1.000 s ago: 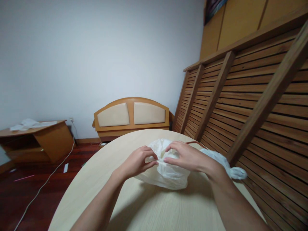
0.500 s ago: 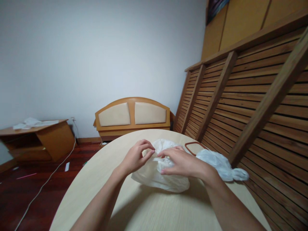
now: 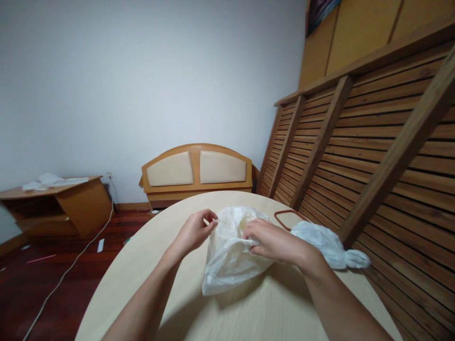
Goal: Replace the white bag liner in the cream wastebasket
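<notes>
A thin white plastic bag [image 3: 231, 265] lies crumpled on the round table, its mouth spread open towards the far side. My left hand [image 3: 197, 231] pinches the left edge of the bag's mouth between thumb and fingertips. On the opposite edge, my right hand [image 3: 272, 240] has its fingers curled over the rim of the bag, thumb on the near side. Whatever may lie inside the bag cannot be made out.
The pale round table [image 3: 142, 265] carries a second, knotted white bag [image 3: 323, 244] at right and a brown loop-shaped strip [image 3: 280, 220] behind it. Slatted wooden panels [image 3: 355, 156] lean close on the right. Beyond stands a headboard [image 3: 196, 166]; a low desk [image 3: 85, 208] is at left.
My hands have moved apart and taken hold of the bag's mouth on both sides. The mouth is now wider, and the bag's near part bulges up and towards me.
</notes>
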Tool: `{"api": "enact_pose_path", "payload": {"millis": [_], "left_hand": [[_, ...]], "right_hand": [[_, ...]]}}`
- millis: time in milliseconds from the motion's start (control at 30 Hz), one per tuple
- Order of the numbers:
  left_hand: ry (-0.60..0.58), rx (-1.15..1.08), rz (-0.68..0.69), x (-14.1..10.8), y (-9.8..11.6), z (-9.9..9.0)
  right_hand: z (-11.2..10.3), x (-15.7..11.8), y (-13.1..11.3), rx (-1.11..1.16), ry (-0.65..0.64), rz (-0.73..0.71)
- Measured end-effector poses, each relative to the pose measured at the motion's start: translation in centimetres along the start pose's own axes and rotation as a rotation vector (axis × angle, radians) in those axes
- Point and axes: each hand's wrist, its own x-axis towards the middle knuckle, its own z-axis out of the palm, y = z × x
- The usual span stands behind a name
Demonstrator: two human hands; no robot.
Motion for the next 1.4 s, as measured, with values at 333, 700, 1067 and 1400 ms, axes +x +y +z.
{"api": "enact_pose_path", "payload": {"millis": [333, 700, 1067, 1400], "left_hand": [[0.118, 0.244, 0.252, -1.0, 1.3, -0.3], [0.047, 0.141, 0.657, -4.9, 0.1, 1.7], [0.315, 0.141, 0.714, -7.4, -0.6, 4.7], [0.343, 0.145, 0.707, -8.4, -0.9, 4.9]], "right_hand": [[-0.1, -0.3, -0.8, 0.091, 0.105, 0.069], [1.8, -1.4, 0.8, 0.082, 0.226, -0.159], [8.4, -3.1, 3.7, -0.084, 0.975, -0.222], [10.3, -2.5, 1.6, -0.11, 1.003, -0.265]]}}
